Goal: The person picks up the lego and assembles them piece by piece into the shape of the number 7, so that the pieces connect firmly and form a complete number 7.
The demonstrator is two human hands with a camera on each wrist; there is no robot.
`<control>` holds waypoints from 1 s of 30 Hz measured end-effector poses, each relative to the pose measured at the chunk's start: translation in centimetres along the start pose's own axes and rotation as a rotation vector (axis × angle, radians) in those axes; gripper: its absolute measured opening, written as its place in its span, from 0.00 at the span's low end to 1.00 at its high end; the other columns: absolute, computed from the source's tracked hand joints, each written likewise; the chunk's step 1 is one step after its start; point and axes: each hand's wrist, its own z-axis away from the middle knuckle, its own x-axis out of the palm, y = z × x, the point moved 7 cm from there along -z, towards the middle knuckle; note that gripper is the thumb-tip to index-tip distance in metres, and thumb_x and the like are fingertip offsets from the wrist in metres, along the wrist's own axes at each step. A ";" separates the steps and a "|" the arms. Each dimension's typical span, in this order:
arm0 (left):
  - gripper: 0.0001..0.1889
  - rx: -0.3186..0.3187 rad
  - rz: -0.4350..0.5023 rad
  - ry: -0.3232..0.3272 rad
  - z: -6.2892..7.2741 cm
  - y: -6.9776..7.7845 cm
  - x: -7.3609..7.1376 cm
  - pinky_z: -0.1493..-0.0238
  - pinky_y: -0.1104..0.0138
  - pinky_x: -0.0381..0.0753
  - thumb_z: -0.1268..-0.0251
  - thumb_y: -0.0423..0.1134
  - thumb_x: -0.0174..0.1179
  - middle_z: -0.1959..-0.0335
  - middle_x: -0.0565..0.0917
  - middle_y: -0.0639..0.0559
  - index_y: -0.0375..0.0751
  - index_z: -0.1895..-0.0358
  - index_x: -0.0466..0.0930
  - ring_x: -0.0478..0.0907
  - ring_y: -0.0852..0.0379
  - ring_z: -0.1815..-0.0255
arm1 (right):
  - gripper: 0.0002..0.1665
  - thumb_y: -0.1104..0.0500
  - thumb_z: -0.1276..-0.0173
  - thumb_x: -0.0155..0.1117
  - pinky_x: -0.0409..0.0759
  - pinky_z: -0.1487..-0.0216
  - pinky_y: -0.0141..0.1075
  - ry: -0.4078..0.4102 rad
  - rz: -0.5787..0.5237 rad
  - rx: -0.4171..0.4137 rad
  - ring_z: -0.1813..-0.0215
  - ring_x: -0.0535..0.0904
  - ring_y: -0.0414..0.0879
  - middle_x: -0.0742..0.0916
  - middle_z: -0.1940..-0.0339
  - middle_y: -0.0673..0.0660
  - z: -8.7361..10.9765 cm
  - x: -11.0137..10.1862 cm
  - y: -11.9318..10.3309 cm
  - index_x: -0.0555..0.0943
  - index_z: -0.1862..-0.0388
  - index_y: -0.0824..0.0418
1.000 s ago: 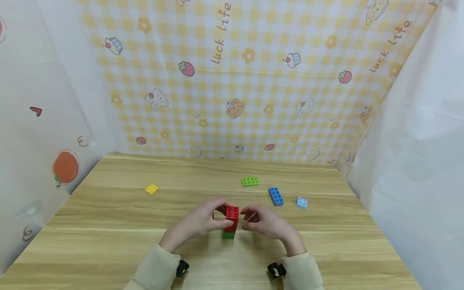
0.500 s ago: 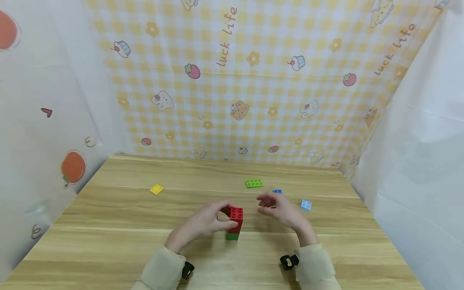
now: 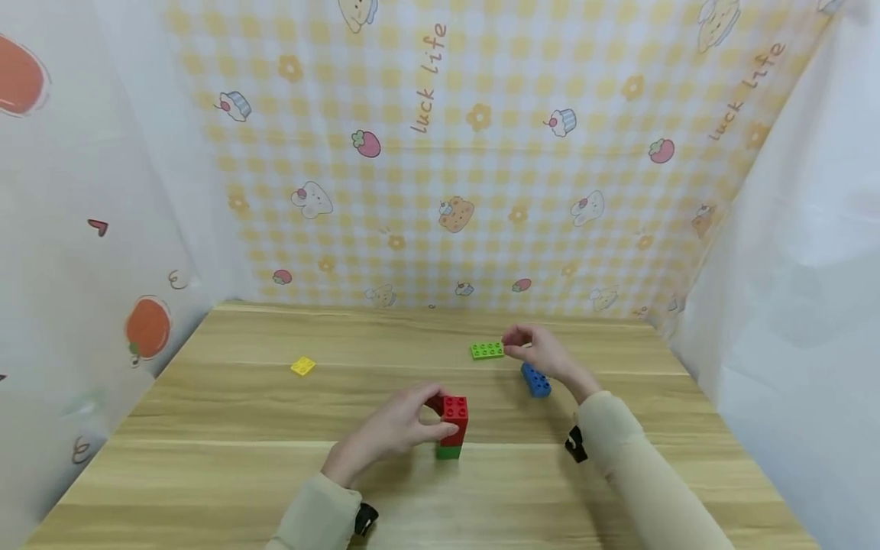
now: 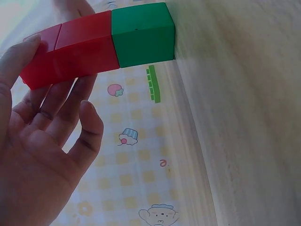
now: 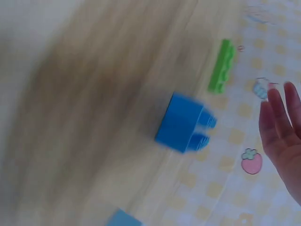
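Note:
My left hand grips a small upright tower of bricks. Its upper part is two red toy building bricks, with the thumb on one side and fingers on the other. Below them is a dark green brick, standing on the table. My right hand holds nothing. Its fingers are at the right end of a flat lime green brick, and in the right wrist view they are spread loosely. A long blue brick lies just below that hand, partly overlapped by it.
A thin yellow brick lies on the left of the wooden table. A light blue brick shows at the bottom of the right wrist view; the right arm hides it in the head view. A patterned cloth hangs behind the table.
My right hand has left the side of the tower and reached forward and right, over the blue brick to the lime green one. The left hand keeps its hold on the red bricks.

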 end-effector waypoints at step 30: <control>0.15 0.047 0.019 -0.025 0.1 0.2 0.1 0.54 0.62 0.78 0.35 0.48 0.65 0.57 0.79 0.62 0.50 0.49 0.77 0.76 0.60 0.53 | 0.29 0.62 0.40 0.73 0.75 0.46 0.49 -0.231 0.270 0.265 0.47 0.77 0.55 0.82 0.48 0.61 -5.5 2.6 4.4 0.77 0.39 0.60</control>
